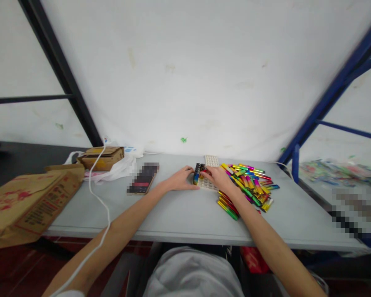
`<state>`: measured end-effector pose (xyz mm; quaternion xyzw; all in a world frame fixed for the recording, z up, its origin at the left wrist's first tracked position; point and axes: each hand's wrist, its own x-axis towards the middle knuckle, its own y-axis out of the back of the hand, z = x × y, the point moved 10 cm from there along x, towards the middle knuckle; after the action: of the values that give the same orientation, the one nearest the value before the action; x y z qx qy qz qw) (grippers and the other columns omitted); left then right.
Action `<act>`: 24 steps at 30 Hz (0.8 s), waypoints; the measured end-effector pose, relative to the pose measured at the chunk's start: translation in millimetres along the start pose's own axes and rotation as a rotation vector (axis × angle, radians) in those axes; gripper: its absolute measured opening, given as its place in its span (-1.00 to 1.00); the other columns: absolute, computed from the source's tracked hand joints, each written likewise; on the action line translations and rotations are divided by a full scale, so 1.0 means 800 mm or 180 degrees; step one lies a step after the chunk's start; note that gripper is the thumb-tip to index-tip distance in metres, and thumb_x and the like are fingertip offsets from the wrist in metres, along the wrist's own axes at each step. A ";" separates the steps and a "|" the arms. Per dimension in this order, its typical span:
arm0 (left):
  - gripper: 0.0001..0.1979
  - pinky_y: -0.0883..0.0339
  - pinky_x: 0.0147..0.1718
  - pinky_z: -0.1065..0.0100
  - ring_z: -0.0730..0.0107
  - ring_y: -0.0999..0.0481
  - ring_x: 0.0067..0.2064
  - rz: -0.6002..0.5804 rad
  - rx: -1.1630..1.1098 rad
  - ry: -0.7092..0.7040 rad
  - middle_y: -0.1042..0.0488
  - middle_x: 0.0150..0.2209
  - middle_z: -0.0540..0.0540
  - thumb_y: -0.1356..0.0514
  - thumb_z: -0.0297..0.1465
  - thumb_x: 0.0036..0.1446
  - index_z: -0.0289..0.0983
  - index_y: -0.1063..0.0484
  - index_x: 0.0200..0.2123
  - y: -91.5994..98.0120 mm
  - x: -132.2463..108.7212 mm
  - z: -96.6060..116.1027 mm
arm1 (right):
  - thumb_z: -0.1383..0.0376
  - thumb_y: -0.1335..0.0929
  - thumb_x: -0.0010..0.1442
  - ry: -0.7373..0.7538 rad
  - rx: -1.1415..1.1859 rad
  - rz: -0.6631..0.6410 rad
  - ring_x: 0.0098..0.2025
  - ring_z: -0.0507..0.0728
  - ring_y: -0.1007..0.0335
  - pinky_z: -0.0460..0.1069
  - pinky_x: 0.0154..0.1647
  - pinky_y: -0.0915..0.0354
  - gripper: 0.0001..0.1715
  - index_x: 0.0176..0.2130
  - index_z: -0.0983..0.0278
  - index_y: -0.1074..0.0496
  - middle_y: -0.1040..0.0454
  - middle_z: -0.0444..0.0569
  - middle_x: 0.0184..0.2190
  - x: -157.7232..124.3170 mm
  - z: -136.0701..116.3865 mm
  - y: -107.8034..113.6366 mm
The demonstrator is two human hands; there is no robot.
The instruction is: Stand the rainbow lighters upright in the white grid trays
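Observation:
A cream tray with rows of holes [207, 184] lies on the table between my hands. At its left end stands a short row of shiny coloured tubes with black tops [196, 176]. My left hand [183, 178] curls around the left side of this row, fingers behind and thumb in front. Over the tray, my right hand [215, 176] has its fingers closed on a red and gold shiny tube [204, 170], partly hidden by the fingers. Right of that hand spreads a loose pile of metallic coloured tubes [250, 183]; several more [227, 206] lie side by side below the right forearm.
A second cream tray [211, 160] shows behind my right hand. Leftward are a phone [144, 178], a small carton [103, 157] on a plastic bag, and a large cardboard box [34, 198]. A white cable [102, 202] crosses my left arm. Blue frame bars [321, 95] rise on the right.

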<state>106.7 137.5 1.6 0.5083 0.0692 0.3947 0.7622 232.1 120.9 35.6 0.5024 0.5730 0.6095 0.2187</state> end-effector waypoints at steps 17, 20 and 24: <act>-0.26 -0.30 0.21 0.07 -0.03 -0.44 0.15 -0.0015 0.0093 -0.0032 -0.39 0.16 -0.29 -0.37 0.05 0.01 -0.31 -0.41 0.12 0.000 0.000 0.002 | 0.21 -0.28 0.39 -0.1204 -0.0788 -0.0087 0.00 0.27 -0.46 0.05 0.00 -0.24 -0.68 -0.01 0.30 -0.52 -0.56 0.20 -0.08 -0.033 0.148 0.017; -0.27 -0.29 0.21 0.04 -0.03 -0.44 0.16 -0.0007 0.0082 -0.0042 -0.40 0.17 -0.29 -0.36 0.05 0.02 -0.29 -0.40 0.13 0.001 0.000 0.003 | 0.21 -0.29 0.37 -0.1318 -0.0766 -0.0072 -0.03 0.27 -0.47 0.05 -0.04 -0.26 -0.69 -0.01 0.28 -0.51 -0.56 0.19 -0.10 -0.034 0.150 0.014; -0.26 -0.29 0.21 0.09 -0.03 -0.45 0.16 -0.0036 0.0081 -0.0015 -0.40 0.17 -0.32 -0.37 0.04 0.01 -0.32 -0.41 0.13 0.001 0.000 0.003 | 0.31 -0.29 0.32 -0.1169 -0.0358 0.0314 -0.06 0.26 -0.47 0.07 -0.02 -0.29 -0.72 -0.04 0.31 -0.52 -0.56 0.19 -0.13 -0.028 0.144 0.023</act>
<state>107.7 135.7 3.5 0.5186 0.0753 0.3883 0.7580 346.0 152.8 25.7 0.6195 0.4633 0.5486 0.3171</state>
